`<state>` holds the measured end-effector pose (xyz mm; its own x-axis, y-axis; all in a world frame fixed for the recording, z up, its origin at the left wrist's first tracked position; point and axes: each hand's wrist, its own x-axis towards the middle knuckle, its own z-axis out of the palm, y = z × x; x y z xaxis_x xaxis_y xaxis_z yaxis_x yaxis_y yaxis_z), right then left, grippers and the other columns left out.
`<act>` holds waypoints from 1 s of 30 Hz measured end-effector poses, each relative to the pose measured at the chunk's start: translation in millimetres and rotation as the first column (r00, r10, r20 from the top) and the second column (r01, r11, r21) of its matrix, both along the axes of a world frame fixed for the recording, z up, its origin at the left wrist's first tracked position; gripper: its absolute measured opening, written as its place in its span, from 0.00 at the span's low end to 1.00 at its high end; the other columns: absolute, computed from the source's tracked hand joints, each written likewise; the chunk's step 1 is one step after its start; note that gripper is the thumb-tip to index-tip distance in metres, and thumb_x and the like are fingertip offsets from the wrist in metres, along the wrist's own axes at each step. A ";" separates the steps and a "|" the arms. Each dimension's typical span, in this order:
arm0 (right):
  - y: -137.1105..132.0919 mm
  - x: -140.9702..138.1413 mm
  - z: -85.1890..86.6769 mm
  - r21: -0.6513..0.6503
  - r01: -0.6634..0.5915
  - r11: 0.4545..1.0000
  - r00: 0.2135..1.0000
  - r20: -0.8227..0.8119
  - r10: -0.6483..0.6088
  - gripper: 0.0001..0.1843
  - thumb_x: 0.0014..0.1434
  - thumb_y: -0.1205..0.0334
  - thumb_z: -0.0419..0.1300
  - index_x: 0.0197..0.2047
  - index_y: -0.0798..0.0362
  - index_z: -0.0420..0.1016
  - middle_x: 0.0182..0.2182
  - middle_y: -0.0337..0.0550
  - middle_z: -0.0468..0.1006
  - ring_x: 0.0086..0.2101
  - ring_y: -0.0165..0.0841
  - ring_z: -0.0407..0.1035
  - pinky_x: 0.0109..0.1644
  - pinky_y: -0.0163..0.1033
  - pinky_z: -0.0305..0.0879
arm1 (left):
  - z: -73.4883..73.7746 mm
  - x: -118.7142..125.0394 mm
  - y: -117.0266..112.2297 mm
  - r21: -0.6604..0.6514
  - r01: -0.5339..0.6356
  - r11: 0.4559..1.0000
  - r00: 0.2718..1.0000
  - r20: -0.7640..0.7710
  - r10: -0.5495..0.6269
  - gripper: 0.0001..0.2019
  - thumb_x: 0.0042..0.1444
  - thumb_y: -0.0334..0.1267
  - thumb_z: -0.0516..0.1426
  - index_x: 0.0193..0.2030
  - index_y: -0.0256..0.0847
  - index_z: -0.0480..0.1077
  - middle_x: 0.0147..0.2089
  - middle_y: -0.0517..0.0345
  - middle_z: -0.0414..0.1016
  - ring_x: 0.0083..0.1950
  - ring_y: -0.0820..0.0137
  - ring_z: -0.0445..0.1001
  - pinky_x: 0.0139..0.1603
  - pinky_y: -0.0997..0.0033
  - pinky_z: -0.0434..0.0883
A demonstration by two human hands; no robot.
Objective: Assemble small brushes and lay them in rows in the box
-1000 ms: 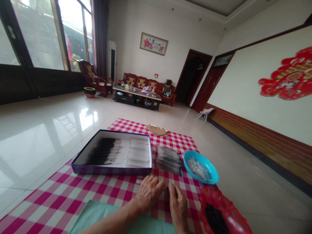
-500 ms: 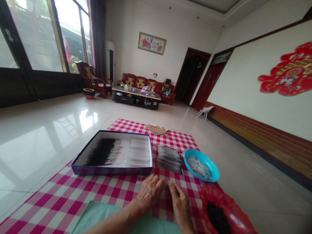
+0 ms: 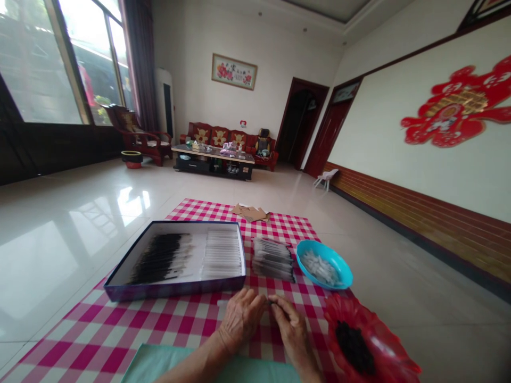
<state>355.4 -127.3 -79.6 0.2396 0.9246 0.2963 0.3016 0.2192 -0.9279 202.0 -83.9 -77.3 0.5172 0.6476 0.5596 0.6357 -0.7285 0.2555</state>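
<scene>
My left hand (image 3: 244, 315) is closed around a thin translucent tube (image 3: 222, 303), like a pen barrel, whose end sticks out to the left. Close beside it, my right hand (image 3: 291, 322) pinches a small dark piece (image 3: 271, 302) between thumb and forefinger. The fingertips almost meet, and whether the two parts touch is hidden. Beyond my hands, a shallow box (image 3: 175, 290) holds black sticks (image 3: 157, 258) on the left and clear tubes (image 3: 221, 254) on the right. A stack of clear pen-like tubes with dark ends (image 3: 273, 259) lies on the cloth right of the box.
A blue bowl (image 3: 344, 272) holds small translucent pieces; a red flower-shaped bowl (image 3: 389, 340) holds small black pieces. Cardboard scraps (image 3: 251, 213) lie at the far edge of the checked tablecloth (image 3: 75, 340). Light green cloth (image 3: 159, 361) lies under my forearms.
The whole scene has shifted left in view as my head turned slightly right. My hands stay together in much the same pose; the dark piece now shows at my right fingertips.
</scene>
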 end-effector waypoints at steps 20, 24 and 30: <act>-1.6 -4.4 -2.0 -0.017 0.035 0.999 0.999 -0.038 -0.035 0.15 0.55 0.52 0.59 0.39 0.53 0.77 0.38 0.47 0.80 0.40 0.41 0.73 0.45 0.39 0.69 | 1.8 -0.9 -2.2 -0.011 -0.010 1.000 1.000 -0.023 0.009 0.08 0.62 0.35 0.47 0.34 0.45 0.66 0.28 0.59 0.68 0.31 0.67 0.64 0.32 0.67 0.57; -1.8 -6.5 -0.4 -0.007 -0.005 1.000 0.982 -0.187 0.003 0.20 0.53 0.52 0.61 0.47 0.54 0.73 0.43 0.50 0.78 0.44 0.42 0.72 0.47 0.41 0.69 | 3.0 -1.7 -1.8 -0.008 -0.014 1.000 1.000 -0.022 0.014 0.08 0.62 0.35 0.48 0.33 0.45 0.66 0.28 0.59 0.68 0.31 0.68 0.65 0.32 0.68 0.58; 1.3 -5.9 -1.2 -0.035 0.109 0.993 0.994 0.017 -0.109 0.17 0.56 0.49 0.57 0.33 0.54 0.77 0.28 0.45 0.79 0.32 0.38 0.73 0.36 0.36 0.69 | 2.1 -0.6 -1.4 -0.004 0.003 1.000 1.000 0.029 -0.003 0.09 0.63 0.35 0.48 0.34 0.44 0.66 0.28 0.59 0.69 0.31 0.69 0.66 0.33 0.69 0.60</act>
<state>349.5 -126.1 -80.8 0.3352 0.9033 0.2676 0.3358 0.1509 -0.9298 201.4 -85.3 -75.2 0.5027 0.6488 0.5713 0.6261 -0.7289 0.2768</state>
